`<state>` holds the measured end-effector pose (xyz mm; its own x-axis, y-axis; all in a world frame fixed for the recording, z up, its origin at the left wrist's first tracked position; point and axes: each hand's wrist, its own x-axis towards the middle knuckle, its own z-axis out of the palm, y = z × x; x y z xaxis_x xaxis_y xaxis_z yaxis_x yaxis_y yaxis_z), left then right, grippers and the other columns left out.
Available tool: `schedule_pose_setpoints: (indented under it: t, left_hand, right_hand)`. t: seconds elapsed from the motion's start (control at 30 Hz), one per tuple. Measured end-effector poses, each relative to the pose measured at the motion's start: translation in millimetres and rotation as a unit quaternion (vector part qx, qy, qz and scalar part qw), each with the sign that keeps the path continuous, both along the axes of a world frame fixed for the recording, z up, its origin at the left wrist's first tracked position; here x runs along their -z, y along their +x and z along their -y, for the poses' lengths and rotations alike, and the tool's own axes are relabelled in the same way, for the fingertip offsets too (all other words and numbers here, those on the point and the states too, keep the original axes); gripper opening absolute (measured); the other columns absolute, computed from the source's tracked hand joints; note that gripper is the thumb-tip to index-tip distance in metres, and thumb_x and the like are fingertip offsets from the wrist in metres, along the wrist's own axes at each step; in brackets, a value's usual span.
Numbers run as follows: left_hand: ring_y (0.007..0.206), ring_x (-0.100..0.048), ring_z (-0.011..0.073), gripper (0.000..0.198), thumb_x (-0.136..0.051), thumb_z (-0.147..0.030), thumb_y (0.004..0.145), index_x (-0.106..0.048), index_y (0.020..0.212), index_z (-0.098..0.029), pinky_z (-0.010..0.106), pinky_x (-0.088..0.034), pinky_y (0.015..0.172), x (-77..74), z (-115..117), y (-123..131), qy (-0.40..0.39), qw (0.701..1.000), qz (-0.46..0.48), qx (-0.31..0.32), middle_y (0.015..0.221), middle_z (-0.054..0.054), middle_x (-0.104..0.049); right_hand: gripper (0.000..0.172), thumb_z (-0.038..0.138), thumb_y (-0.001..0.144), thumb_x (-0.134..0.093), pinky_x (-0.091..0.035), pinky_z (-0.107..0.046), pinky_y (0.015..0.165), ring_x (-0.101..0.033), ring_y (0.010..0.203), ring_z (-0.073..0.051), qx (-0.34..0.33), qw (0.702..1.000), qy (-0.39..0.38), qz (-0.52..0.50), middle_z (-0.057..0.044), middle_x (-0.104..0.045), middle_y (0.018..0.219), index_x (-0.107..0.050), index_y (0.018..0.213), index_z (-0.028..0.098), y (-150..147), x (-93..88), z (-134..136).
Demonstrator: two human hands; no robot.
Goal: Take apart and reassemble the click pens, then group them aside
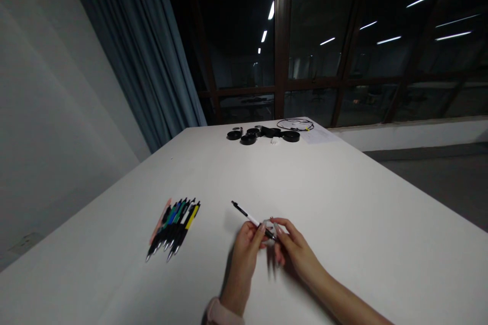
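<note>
A white pen with black ends [247, 215] is held above the table, slanting from upper left to lower right. My left hand [246, 249] pinches it near its dark lower part. Close beside it, my right hand [295, 246] has its thumb and fingers together at the pen's lower right end; whether it also holds a small part there is too blurred to tell. To the left, a bunch of pens [175, 226] lies side by side on the white table [152, 294], with black, green, blue, white, yellow and pink bodies.
Several black rolls [248, 139] lie at the table's far end, near a small white item [275, 140]. Behind them to the right, a thin black cable [295, 128] is coiled by a white sheet [320, 135]. A blue curtain [152, 51] hangs at the left.
</note>
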<state>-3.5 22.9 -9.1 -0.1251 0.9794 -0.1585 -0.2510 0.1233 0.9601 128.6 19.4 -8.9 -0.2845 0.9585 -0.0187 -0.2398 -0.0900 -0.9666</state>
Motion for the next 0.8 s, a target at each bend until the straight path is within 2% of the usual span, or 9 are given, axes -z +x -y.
schedule_pose_setpoints:
  t: [0.17, 0.33, 0.57, 0.7, 0.8]
  left_hand:
    - [0.062, -0.068, 0.0166, 0.061, -0.08, -0.066, 0.05, -0.056, 0.078, -0.018, 0.024, -0.045, 0.055, -2.6, 0.3, 1.2, -0.019, 1.0, 0.02, -0.007, 0.08, 0.005, -0.073]
    - [0.062, -0.069, 0.0167, 0.058, -0.079, -0.065, 0.055, -0.055, 0.08, -0.019, 0.024, -0.048, 0.055, -0.1, 2.3, 2.2, -0.012, 1.0, 0.027, 0.005, 0.085, 0.005, -0.073]
    - [0.067, -0.069, 0.0186, 0.055, -0.077, -0.065, 0.058, -0.054, 0.077, -0.019, 0.024, -0.048, 0.055, -0.4, 3.2, 2.0, 0.0, 1.0, 0.007, -0.008, 0.079, 0.004, -0.071]
    - [0.067, -0.067, 0.0184, 0.055, -0.077, -0.065, 0.059, -0.056, 0.08, -0.018, 0.025, -0.048, 0.054, 2.2, 2.6, 2.2, 0.022, 1.0, 0.009, -0.007, 0.078, 0.005, -0.07]
    - [0.061, -0.065, 0.0169, 0.055, -0.077, -0.065, 0.058, -0.055, 0.078, -0.019, 0.026, -0.047, 0.052, 1.9, 2.5, 3.5, 0.027, 0.999, 0.026, 0.001, 0.073, 0.003, -0.068]
  right_hand:
    - [0.063, 0.063, 0.066, -0.077, -0.038, -0.024, 0.051, -0.049, 0.05, -0.01, 0.046, 0.999, 0.017, -0.017, 0.007, -0.054, 0.06, -0.055, 0.108, 0.021, -0.1, -1.5, 0.0]
    - [0.065, 0.073, 0.077, -0.057, -0.035, -0.024, 0.045, -0.045, 0.039, -0.012, -0.002, 1.0, -0.021, -0.015, 0.007, -0.055, 0.047, -0.053, 0.112, 0.019, -2.0, 3.5, -1.2]
    - [0.064, 0.067, 0.069, -0.071, -0.038, -0.023, 0.046, -0.048, 0.044, -0.011, 0.049, 0.999, -0.006, -0.018, 0.007, -0.056, 0.055, -0.055, 0.11, 0.021, -0.5, 1.3, -2.6]
    - [0.064, 0.073, 0.076, -0.059, -0.04, -0.027, 0.05, -0.051, 0.045, -0.014, 0.004, 0.999, -0.019, -0.034, 0.003, -0.061, 0.054, -0.052, 0.111, 0.02, -1.1, 4.2, -4.0]
    - [0.067, 0.071, 0.075, -0.063, -0.04, -0.027, 0.052, -0.051, 0.047, -0.014, -0.008, 0.999, -0.009, -0.038, 0.004, -0.061, 0.055, -0.049, 0.116, 0.02, -2.2, 4.6, -2.3]
